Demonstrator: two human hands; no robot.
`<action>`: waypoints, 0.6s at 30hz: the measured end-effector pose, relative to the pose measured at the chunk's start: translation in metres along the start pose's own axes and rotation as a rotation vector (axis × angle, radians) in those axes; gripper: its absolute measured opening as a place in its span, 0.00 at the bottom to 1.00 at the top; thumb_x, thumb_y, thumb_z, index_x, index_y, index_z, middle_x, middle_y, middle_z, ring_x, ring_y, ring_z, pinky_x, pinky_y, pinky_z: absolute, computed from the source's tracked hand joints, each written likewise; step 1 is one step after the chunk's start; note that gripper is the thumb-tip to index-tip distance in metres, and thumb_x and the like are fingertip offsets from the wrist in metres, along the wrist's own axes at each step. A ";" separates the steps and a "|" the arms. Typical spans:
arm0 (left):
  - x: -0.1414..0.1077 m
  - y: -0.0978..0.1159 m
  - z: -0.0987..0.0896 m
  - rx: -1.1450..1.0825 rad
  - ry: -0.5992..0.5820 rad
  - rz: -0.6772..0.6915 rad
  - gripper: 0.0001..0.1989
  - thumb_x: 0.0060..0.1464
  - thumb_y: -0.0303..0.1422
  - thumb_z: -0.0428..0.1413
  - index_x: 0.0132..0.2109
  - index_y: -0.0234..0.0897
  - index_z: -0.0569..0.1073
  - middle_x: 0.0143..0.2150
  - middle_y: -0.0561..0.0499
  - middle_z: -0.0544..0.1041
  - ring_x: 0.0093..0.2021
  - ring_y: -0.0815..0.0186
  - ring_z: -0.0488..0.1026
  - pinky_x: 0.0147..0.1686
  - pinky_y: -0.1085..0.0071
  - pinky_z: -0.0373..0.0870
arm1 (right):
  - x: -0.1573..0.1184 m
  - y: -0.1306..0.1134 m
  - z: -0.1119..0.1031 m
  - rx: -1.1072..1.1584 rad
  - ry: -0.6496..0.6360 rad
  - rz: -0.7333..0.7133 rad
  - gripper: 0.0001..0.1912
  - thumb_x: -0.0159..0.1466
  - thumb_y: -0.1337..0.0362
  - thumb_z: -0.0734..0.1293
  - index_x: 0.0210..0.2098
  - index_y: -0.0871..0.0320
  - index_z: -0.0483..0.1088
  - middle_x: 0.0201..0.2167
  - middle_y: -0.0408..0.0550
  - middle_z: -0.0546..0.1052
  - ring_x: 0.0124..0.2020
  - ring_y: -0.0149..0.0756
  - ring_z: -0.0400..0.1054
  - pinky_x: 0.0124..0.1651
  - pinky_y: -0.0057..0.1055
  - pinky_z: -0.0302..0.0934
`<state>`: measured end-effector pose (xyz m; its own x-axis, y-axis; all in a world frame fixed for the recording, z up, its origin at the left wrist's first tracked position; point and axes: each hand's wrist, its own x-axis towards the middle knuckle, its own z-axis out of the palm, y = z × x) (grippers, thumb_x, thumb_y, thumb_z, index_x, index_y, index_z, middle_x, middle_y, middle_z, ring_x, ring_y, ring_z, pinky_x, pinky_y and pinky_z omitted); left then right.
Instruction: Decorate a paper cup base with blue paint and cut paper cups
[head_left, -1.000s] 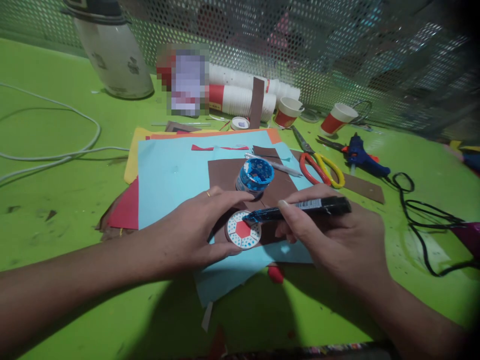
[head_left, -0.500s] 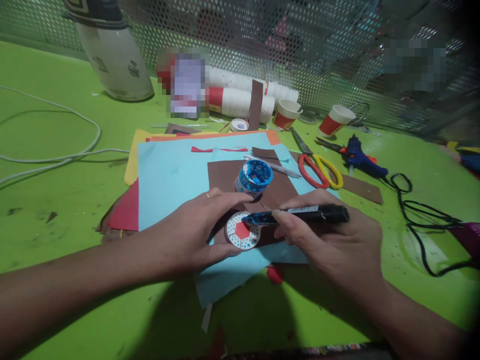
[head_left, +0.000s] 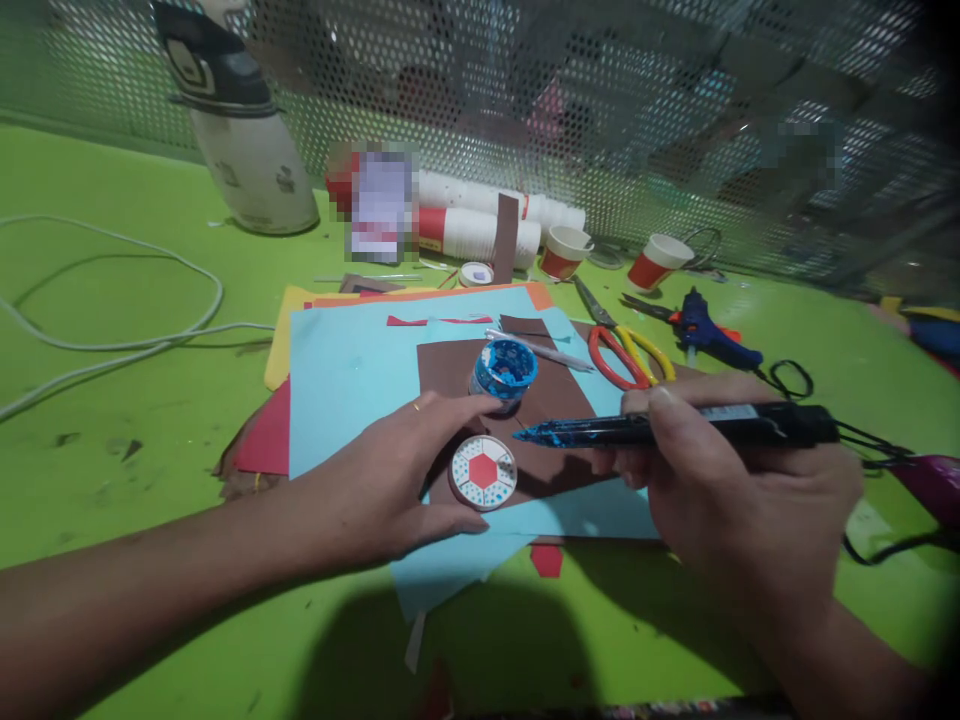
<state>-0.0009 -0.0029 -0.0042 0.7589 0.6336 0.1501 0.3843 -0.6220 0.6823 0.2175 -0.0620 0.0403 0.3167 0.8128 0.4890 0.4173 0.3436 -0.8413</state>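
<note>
My right hand [head_left: 750, 480] is closed around a black marker [head_left: 600, 432], its pointed tip smeared with blue paint and facing left. That tip hangs in the air just right of a small white disc [head_left: 484, 488] with a red hexagon in the middle and blue dots in sections around it. My left hand [head_left: 405, 460] curls around the disc's left side, thumb at the near edge; some of its fingers are hidden. Behind the disc, close to my left index finger, stands an open paint pot [head_left: 504, 372] with blue paint inside and on its rim.
Brown card [head_left: 442, 365] lies over light blue paper [head_left: 337, 380]. Scissors [head_left: 630, 350] and a blue glue gun [head_left: 712, 330] with a black cord are to the right. Behind are paper cups [head_left: 564, 252], stacked cups [head_left: 487, 235] and a mesh partition [head_left: 465, 100]. A white cable [head_left: 150, 345] lies left.
The marker tip has lifted off the disc, and my right hand has drawn back to the right with it. My left hand stays around the disc. The view has shifted slightly.
</note>
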 end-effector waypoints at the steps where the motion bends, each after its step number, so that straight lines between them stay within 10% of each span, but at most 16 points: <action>1: 0.000 0.001 -0.001 -0.003 -0.007 -0.004 0.38 0.53 0.39 0.64 0.65 0.45 0.55 0.67 0.43 0.64 0.65 0.51 0.63 0.61 0.49 0.62 | 0.000 0.000 -0.001 0.014 0.012 0.016 0.05 0.62 0.63 0.73 0.28 0.52 0.76 0.19 0.38 0.74 0.17 0.29 0.66 0.20 0.29 0.59; 18: 0.000 0.002 -0.001 -0.117 -0.040 -0.107 0.38 0.53 0.32 0.63 0.67 0.45 0.56 0.66 0.42 0.66 0.64 0.49 0.64 0.61 0.47 0.64 | 0.023 0.005 -0.011 0.409 -0.238 0.278 0.06 0.64 0.62 0.69 0.34 0.54 0.78 0.17 0.39 0.66 0.19 0.30 0.62 0.22 0.29 0.65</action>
<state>-0.0010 -0.0040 -0.0018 0.7383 0.6729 0.0454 0.4019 -0.4930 0.7716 0.2362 -0.0464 0.0496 0.1464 0.9667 0.2100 -0.0349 0.2172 -0.9755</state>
